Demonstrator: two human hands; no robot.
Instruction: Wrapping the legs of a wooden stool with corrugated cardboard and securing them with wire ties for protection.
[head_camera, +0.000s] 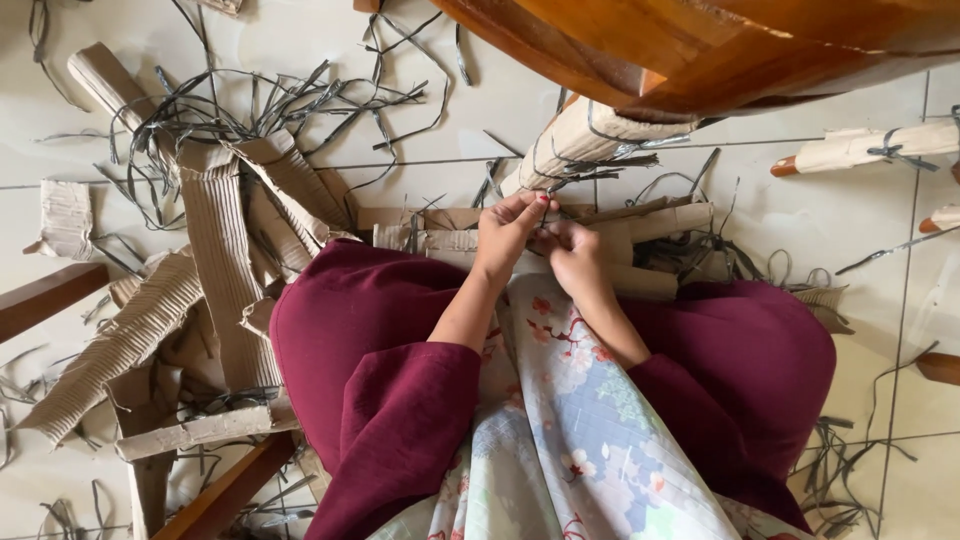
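We find a domestic room in use as an informal unpacking area; the floor (300, 30) is laid in pale glazed tiles with thin grout lines, as in a home; polished wooden furniture (700, 45) stands at the far side, one leg still wrapped in corrugated cardboard (575, 145) bound by dark plastic strapping; further wrapped legs (865, 148) lie at the far right; bare wooden furniture parts (45, 295) show at the left; torn cardboard sheets (225, 250) and cut strapping (290, 100) litter the tiles left and right; we note that the person sits directly on the floor in loose clothing, without bench or fixed tooling.
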